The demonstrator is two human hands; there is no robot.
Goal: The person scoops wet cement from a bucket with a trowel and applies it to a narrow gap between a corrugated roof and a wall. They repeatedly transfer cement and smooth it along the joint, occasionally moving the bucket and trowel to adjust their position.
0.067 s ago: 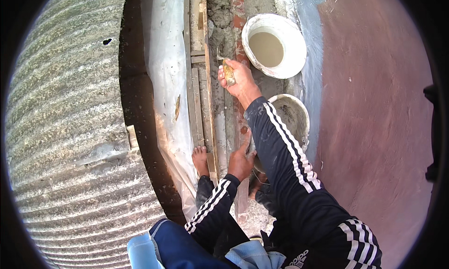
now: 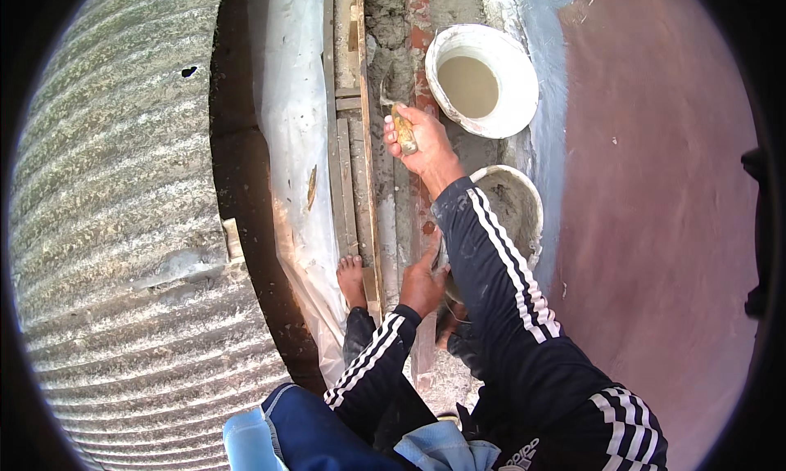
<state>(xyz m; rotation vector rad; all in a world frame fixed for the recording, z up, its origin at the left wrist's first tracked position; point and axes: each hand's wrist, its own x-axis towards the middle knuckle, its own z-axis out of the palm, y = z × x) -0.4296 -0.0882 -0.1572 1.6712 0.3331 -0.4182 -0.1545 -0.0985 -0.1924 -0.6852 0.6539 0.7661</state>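
My right hand (image 2: 423, 148), arm stretched forward, is closed round the worn yellowish handle of a trowel (image 2: 404, 131). Its thin bent metal neck shows past my thumb; the blade is hard to make out against the grey mortar (image 2: 395, 70). My left hand (image 2: 423, 284) is lower down, beside a pale-rimmed bucket of grey mortar (image 2: 514, 205). Forefinger and thumb straddle a pale grey edge that looks like the bucket's rim; the other fingers are hidden. My right sleeve covers part of this bucket.
A white bucket (image 2: 517, 78) of cloudy water stands beyond the mortar bucket. Long wooden strips (image 2: 368, 144) and plastic sheeting (image 2: 299, 103) run along the left of the ledge. Farther left are a dark gap (image 2: 246, 168) and corrugated roofing (image 2: 123, 184). A reddish-brown wall (image 2: 647, 193) borders the right.
My right hand with the trowel has shifted very slightly right and nearer to me. My left hand stays in place.
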